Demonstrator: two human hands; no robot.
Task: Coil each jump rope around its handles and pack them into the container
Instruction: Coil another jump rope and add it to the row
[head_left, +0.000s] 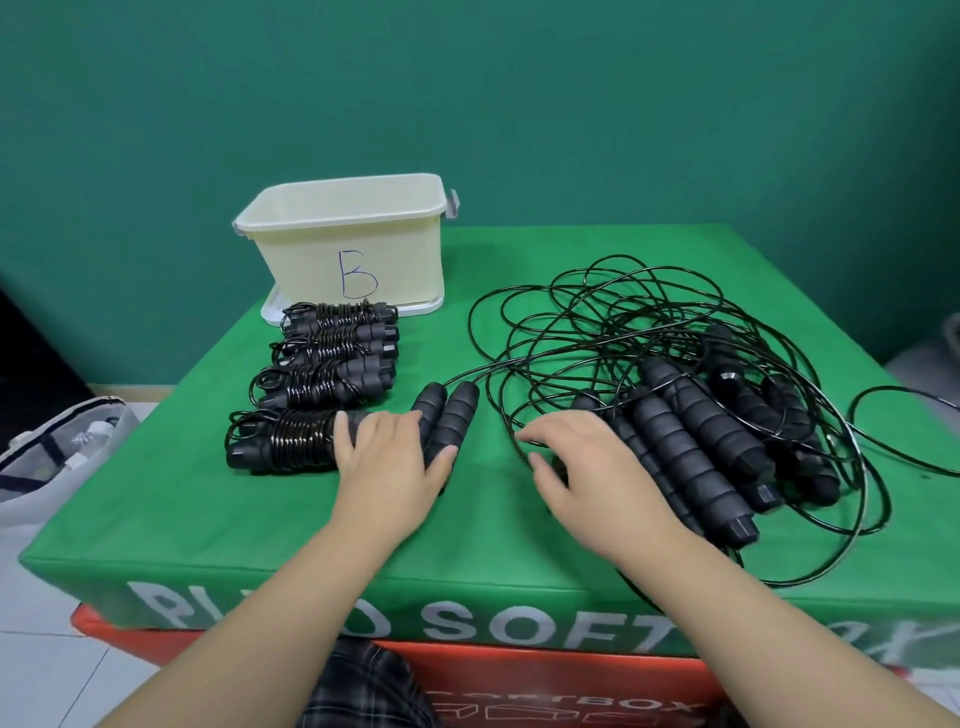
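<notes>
- A white mesh bag (62, 447) sits off the block at 9 o'clock, on the tiled floor.
- The cream plastic container (348, 244), marked with a hand-drawn "B", stands at 11 o'clock on the green soft box (467, 525) (its lid appears to lie flat beneath it); I cannot see anything inside it from this angle.
- Just in front of the container, four coiled jump ropes (332, 358) lie in a row running toward 7 o'clock, each with black cord wound round paired handles.
- The nearest coiled bundle (285, 441) lies crosswise at 9 o'clock from centre; the left hand's little-finger side rests against its right end.
- The left hand (389, 457) lies palm down, fingers spread and fairly straight, over a pair of foam handles (447, 415) set side by side and pointing toward 1 o'clock; it presses on them rather than curling round them.
- A cord runs from those handles' far ends toward 2 o'clock into the tangle.
- The right hand (576, 467) hovers palm down at 4 o'clock from centre, fingers loosely bent, fingertips at a loop of cord; whether it pinches the cord I cannot tell.
- The uncoiled ropes (675, 332) sprawl from 1 to 4 o'clock, with several ribbed black handles (701, 447) heaped just beside the right hand.
</notes>
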